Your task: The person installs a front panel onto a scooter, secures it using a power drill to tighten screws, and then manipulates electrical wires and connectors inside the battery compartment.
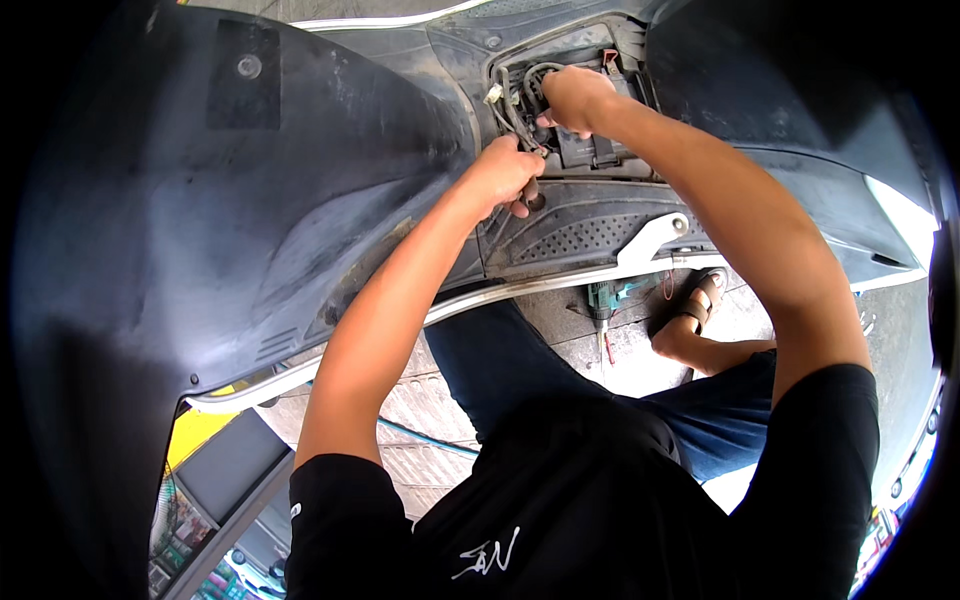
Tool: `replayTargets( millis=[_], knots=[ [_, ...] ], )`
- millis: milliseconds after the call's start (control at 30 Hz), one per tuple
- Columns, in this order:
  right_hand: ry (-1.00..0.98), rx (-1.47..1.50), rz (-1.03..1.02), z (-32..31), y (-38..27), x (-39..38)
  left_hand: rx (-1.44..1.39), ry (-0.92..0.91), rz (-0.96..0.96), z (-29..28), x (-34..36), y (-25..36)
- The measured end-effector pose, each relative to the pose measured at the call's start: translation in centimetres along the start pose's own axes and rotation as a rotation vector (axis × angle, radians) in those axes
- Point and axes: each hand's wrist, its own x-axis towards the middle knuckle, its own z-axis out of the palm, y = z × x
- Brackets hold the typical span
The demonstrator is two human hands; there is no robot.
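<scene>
A recessed compartment in the scooter's dark floorboard (560,230) holds a black battery (590,150) and a bundle of wires (512,115). At the compartment's near left corner, my left hand (505,178) is closed round a dark cylindrical piece (534,200) with a round end, beside the wires. My right hand (580,100) reaches into the compartment above the battery's left side, its fingers curled and pinched among the cables. What those fingertips hold is hidden. A white connector (494,93) sits on the wires at the left, and a small reddish flap (610,60) stands at the far side.
Large dark body panels (330,190) rise on the left and right. A white folded bracket (655,240) juts from the near edge. Below on the paved ground lie a green power drill (602,300) and a blue hose (430,438), near my sandalled foot (700,305).
</scene>
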Motion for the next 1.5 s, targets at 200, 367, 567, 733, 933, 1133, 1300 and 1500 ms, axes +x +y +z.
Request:
replayTargets(
  millis=[200, 367, 567, 733, 933, 1133, 1300, 1500],
  knots=[
    [0.017, -0.013, 0.055, -1.2, -1.0, -0.7, 0.043, -0.018, 0.039, -0.3, 0.2, 0.5],
    [0.249, -0.074, -0.030, 1.1, 0.3, 0.1, -0.111, 0.001, 0.085, -1.1, 1.1, -0.6],
    [0.362, 0.033, -0.070, 1.7, 1.6, -1.7, 0.577, 0.859, 0.885, -1.7, 0.5, -1.9],
    [0.427, 0.086, -0.111, 2.8, 1.7, -1.9, 0.345, 0.857, 0.668, -1.1, 2.1, 0.1],
    [0.513, 0.374, -0.146, 3.2, 3.4, -1.1, 0.214, 0.886, 0.637, -1.9, 5.0, 0.1],
    [0.536, 0.733, -0.227, 3.8, 4.1, -0.6, 0.092, 0.918, 0.671, -2.1, 5.6, -0.7],
    [0.599, 0.476, -0.126, 3.9, 3.7, -1.0, 0.131, 0.808, 0.549, -1.9, 5.3, 0.3],
    [0.510, 0.285, 0.084, 2.1, 1.3, -0.7, 0.516, 0.913, 0.539, -1.9, 5.1, 0.2]
  ],
)
